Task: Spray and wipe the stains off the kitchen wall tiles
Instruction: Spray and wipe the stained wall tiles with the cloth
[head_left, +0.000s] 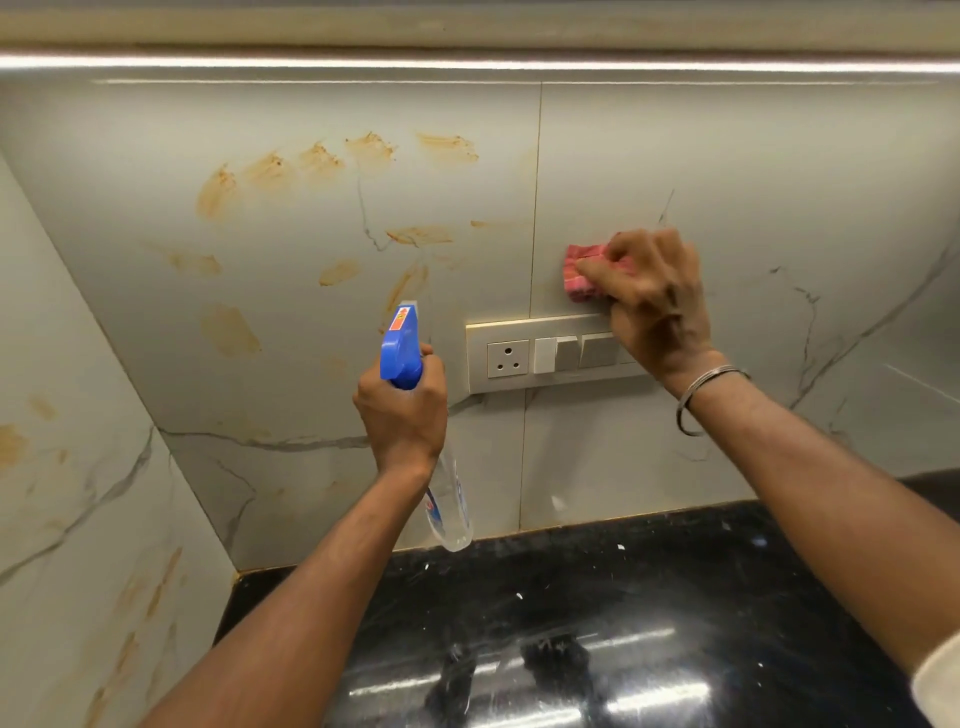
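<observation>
The wall tiles (727, 171) look glossy and smooth, pale with grey marble veins and dull orange-brown smears (228, 332). The bench (597, 597) is polished black stone. The cloth (584, 270) is soft pink fabric. The spray bottle (449, 509) is clear plastic with a shiny blue plastic head. The switch plate (506, 358) looks like satin plastic, and the bangle (698, 395) is bright metal.

We can read no text anywhere. The spray bottle (415, 415) carries an orange-red sticker (401, 318) on top of its blue trigger head (401, 353), with markings too small for us to make out. Lower down, on the clear body, we see a blue and red label (434, 512), partly hidden by the wrist, its lettering illegible.
</observation>
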